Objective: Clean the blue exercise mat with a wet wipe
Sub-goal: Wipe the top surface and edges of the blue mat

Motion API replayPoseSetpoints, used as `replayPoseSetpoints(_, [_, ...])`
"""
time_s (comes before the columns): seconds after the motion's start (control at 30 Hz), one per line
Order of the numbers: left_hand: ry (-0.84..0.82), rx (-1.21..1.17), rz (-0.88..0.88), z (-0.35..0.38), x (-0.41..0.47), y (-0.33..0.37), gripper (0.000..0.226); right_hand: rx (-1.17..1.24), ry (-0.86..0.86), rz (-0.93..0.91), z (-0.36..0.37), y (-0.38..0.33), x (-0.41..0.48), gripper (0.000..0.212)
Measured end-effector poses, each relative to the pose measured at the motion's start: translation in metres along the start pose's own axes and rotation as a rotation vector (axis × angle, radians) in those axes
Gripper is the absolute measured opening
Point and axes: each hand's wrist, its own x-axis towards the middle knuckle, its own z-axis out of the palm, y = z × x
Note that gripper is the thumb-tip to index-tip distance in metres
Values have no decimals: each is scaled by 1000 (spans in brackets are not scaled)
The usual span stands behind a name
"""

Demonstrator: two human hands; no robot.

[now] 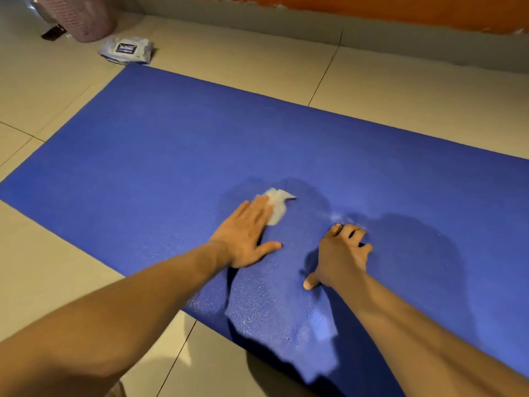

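The blue exercise mat (171,156) lies flat across the tiled floor (400,90); a crumpled white wet wipe (277,204) sits near its middle, pinned under the flat, spread fingers of the left hand (247,237), thumb splayed out to the side. The right hand (340,255) rests just beside it on the mat, fingers curled under, holding nothing; beyond the mat's far corner lie a wipes packet (127,50) and a pink basket (83,17).
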Motion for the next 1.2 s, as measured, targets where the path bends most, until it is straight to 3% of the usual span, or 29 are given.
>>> replayPoseSetpoints(0.13, [-77,-76,-408,-24,23,-57,114,6,-10,-15,0,2,1,157])
replayPoseSetpoints(0.27, [-135,-118,-518,-40,39,-68,122,20,-7,-9,0,0,1,159])
replayPoseSetpoints(0.37, [-96,-21,-401,-37,44,-32,119,26,-6,-7,0,1,0,160])
replayPoseSetpoints(0.5, [-59,-90,-69,-23,30,22,106,29,-12,-13,0,1,0,162])
replayPoseSetpoints(0.63, [-26,8,133,-6,9,2,110,38,-12,-13,1,2,2,161])
replayPoseSetpoints(0.73, [-41,-39,-110,-19,19,-46,126,34,-9,-22,2,2,3,161])
replayPoseSetpoints(0.83, [-82,-112,-368,-38,35,-71,118,20,-17,-26,2,2,3,163])
replayPoseSetpoints(0.93, [-61,-127,-424,-46,51,-55,114,16,-35,-26,2,0,6,163])
replayPoseSetpoints(1.03, [8,-110,-238,-43,54,-2,100,25,-38,-18,0,-1,6,165])
replayPoseSetpoints(1.2, [-63,-67,254,-22,27,67,88,82,12,-122,8,21,-1,153])
